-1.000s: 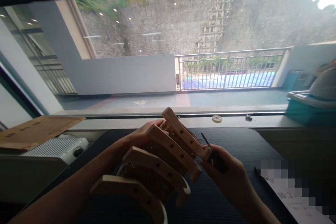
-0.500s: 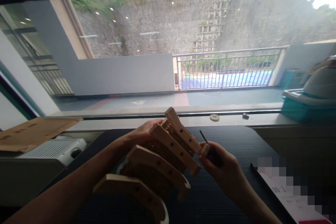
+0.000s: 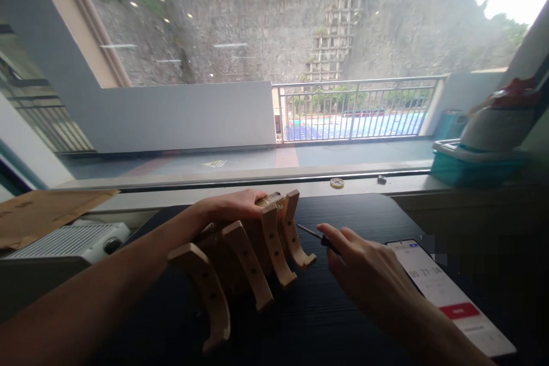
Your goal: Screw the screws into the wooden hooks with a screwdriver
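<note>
A wooden coat rack (image 3: 244, 251) with several curved pegs rests on the black table (image 3: 355, 214), pegs pointing towards me. My left hand (image 3: 234, 206) grips its far top edge, fingers curled over it. My right hand (image 3: 364, 266) lies just right of the rack, fingers closed round a small dark-handled screwdriver (image 3: 315, 234) whose metal tip points left at the nearest peg.
A phone (image 3: 446, 291) showing a timer lies on the table at the right. A white heater (image 3: 72, 240) and cardboard (image 3: 38, 214) sit at the left. On the window sill stand a teal tub (image 3: 472, 166), a tape roll (image 3: 337, 183) and a small dark item.
The rack has come down from a raised, tilted hold onto the table. My right hand has lowered with the screwdriver. The camera has tipped down and right, showing the phone.
</note>
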